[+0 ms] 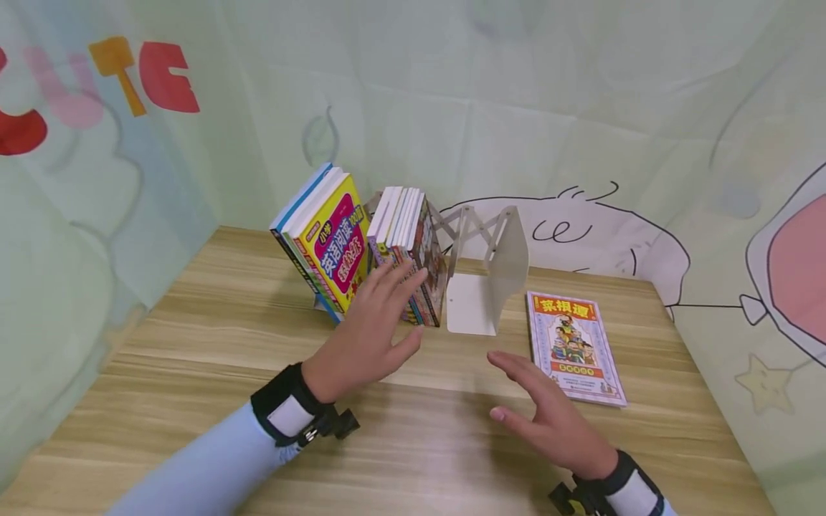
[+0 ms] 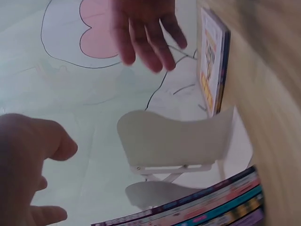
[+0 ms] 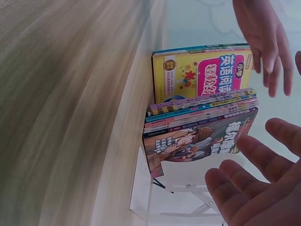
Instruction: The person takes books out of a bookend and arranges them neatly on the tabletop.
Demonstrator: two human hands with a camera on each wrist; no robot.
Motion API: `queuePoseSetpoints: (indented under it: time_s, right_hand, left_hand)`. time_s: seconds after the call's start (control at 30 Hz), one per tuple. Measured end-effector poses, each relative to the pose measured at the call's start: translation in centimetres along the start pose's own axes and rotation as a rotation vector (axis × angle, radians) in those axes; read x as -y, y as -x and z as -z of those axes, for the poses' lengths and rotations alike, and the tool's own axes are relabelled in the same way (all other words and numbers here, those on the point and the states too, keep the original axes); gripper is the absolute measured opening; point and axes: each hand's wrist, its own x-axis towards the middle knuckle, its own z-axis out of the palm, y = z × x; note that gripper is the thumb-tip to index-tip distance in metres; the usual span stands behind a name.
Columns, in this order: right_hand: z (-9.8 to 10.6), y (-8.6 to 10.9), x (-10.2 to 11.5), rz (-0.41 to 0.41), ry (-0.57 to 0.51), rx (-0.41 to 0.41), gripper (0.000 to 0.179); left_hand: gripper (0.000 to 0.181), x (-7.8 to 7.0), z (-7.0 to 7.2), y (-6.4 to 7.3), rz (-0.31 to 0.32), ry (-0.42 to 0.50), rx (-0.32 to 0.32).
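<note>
My left hand (image 1: pixel 368 333) hovers in front of the upright books, its fingers spread and nothing in its grasp. Behind it, tall books with a yellow-covered one (image 1: pixel 335 244) in front lean to the left. Beside them stands a row of thinner books (image 3: pixel 197 134), dark cover facing right. A white expandable bookend (image 1: pixel 510 265) stretches to the right of that row, with a gap before its end plate. To the right, my right hand (image 1: pixel 558 419) is held above the table with loosely extended fingers, holding nothing. Near it a thin book (image 1: pixel 574 347) with an orange title lies flat, cover up.
The wooden table (image 1: pixel 413 444) runs back to a printed fabric wall (image 1: pixel 413 93) with cartoon drawings. Another fabric side (image 1: pixel 64 236) closes off the left. Both wrists wear black straps (image 1: pixel 290 405) with small devices.
</note>
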Motion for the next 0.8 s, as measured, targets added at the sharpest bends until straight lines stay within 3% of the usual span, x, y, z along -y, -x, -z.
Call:
queuePoseSetpoints:
  time_s: [0.13,0.33,0.63,0.8]
  right_hand:
    - [0.0,0.0,-0.2,-0.008,-0.008,-0.004,0.063]
    - [-0.2,0.2,-0.3,0.013,-0.021,0.003,0.062]
    - [-0.4,0.6,-0.5,0.016,0.019,0.026,0.064]
    - [-0.6,0.6,-0.4,0.023,0.025,0.002,0.063]
  left_hand:
    - [0.063,0.5,0.0,-2.2,0.001,-0.163,-0.067]
    - [0.062,1.2,-0.5,-5.1,0.105,-0.286,-0.044]
    - [0.066,3.0,-1.7,-7.1,0.213,-0.348,0.009]
    - [0.062,3.6,-3.0,-7.7,0.213,-0.424,0.026]
